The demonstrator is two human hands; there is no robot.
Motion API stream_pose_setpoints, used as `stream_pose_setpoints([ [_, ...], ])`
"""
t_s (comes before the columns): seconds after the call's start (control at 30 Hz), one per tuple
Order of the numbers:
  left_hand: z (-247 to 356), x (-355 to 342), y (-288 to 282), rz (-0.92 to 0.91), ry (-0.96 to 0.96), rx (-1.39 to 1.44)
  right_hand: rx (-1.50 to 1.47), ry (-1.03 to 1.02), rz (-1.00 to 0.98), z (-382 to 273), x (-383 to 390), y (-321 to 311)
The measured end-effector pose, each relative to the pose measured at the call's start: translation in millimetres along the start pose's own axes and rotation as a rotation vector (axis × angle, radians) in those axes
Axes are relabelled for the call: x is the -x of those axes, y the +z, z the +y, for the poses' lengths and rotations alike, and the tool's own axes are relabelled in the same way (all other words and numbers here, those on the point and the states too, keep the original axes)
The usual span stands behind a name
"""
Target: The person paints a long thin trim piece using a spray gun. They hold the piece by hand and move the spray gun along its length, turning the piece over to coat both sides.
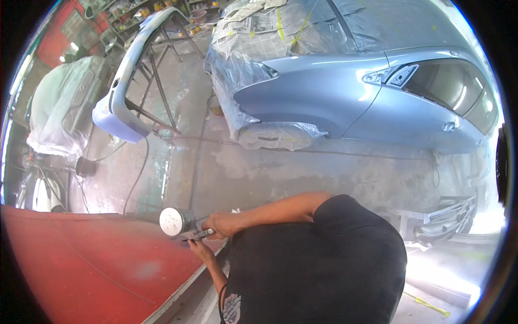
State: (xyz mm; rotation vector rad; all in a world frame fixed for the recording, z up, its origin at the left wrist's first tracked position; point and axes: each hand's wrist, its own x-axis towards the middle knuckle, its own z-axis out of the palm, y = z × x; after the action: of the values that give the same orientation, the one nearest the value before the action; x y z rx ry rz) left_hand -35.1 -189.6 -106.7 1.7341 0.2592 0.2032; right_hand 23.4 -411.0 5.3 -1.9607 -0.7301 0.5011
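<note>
My right hand (222, 224) is wrapped round the grip of a spray gun (195, 235), a dark metal one with a grey paint cup (187, 220) under a round white lid (171, 222). Fingers of my left hand (201, 250) press against the near side of the gun, close to its front. The contact is small in view and partly hidden by the fingers. Gun and hands are above the edge of a red car panel (81, 254), which shows a pale greyish patch (147, 269).
Across the concrete floor (259, 178) stands a blue car (318, 94), its front masked with newspaper (253, 27) and plastic. A bluish bumper (116, 110) rests on a metal stand (156, 70). Hoses (141, 173) cross the floor. A plastic-draped part (65, 102) stands far left.
</note>
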Motion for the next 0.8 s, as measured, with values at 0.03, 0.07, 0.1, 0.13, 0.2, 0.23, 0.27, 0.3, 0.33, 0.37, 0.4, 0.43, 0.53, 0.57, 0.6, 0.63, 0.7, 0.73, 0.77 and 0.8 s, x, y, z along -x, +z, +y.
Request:
stream_pose_setpoints([
  [0.03, -3.5, -1.7, -2.6, -0.007, -0.016, 0.019, -0.006, 0.005, -0.006, -4.5, 1.4, -3.0],
  [0.07, -7.7, -3.0, -3.9, 0.007, -0.005, 0.037, -0.012, 0.01, -0.012, -9.6, 3.1, -6.3],
  [0.1, -6.1, -3.5, -2.5, 0.021, 0.007, 0.056, -0.016, 0.014, -0.018, -12.1, 3.6, -8.1],
  [0.13, -4.7, -3.4, -1.6, 0.036, 0.018, 0.075, -0.006, 0.006, -0.019, -10.4, 2.2, -6.6],
  [0.2, 10.0, -1.1, 2.5, 0.052, 0.059, 0.094, 0.014, -0.01, -0.026, -2.2, -1.7, -0.2],
  [0.23, 19.2, 0.6, 4.4, 0.071, 0.077, 0.102, -0.02, -0.024, -0.014, -0.2, -2.4, 2.7],
  [0.27, 14.8, -1.7, 4.7, 0.074, 0.104, 0.071, -0.055, -0.039, -0.005, 2.2, -2.2, 5.2],
  [0.3, 4.6, -2.9, -1.7, 0.093, 0.129, 0.029, -0.097, -0.065, -0.011, 2.8, -3.7, 12.0],
  [0.33, -6.4, -2.2, -9.4, 0.116, 0.147, -0.019, -0.075, -0.039, -0.009, 7.2, -5.7, 17.2],
  [0.37, -13.0, -6.8, -11.8, 0.088, 0.22, -0.074, -0.057, -0.012, -0.011, 15.8, -8.8, 21.4],
  [0.4, -17.7, -9.8, -14.1, 0.079, 0.278, -0.14, -0.029, -0.024, -0.005, 30.0, -12.9, 29.3],
  [0.43, -21.5, -9.2, -8.0, 0.185, 0.211, -0.272, -0.006, -0.034, -0.005, 43.2, -16.1, 36.6],
  [0.53, -6.9, -7.5, 2.0, 0.169, 0.089, -0.175, 0.042, -0.052, 0.169, 21.7, -8.3, 29.0],
  [0.57, -26.4, -9.1, -9.2, 0.161, 0.139, -0.231, -0.061, -0.027, 0.121, 2.1, -4.2, 17.3],
  [0.6, 33.4, -6.4, 7.6, 0.13, 0.015, -0.203, -0.11, 0.056, 0.084, -4.6, -2.0, 8.1],
  [0.63, 44.6, -3.7, 1.9, 0.114, 0.005, -0.225, -0.159, 0.132, 0.035, -14.7, -1.2, 5.7],
  [0.7, 36.4, 0.9, -7.3, 0.099, 0.011, -0.245, -0.101, 0.094, 0.037, -25.9, -1.3, 8.2],
  [0.73, 27.7, -1.0, -3.4, 0.116, 0.036, -0.25, -0.061, 0.072, 0.055, -23.5, -1.1, 5.8],
  [0.77, 19.8, 1.6, -0.2, 0.13, 0.063, -0.255, -0.068, 0.062, 0.049, -19.9, 0.1, 5.9],
  [0.8, 20.6, 2.0, -1.5, 0.132, 0.068, -0.253, -0.079, 0.055, 0.06, -19.3, -1.2, 7.5],
])
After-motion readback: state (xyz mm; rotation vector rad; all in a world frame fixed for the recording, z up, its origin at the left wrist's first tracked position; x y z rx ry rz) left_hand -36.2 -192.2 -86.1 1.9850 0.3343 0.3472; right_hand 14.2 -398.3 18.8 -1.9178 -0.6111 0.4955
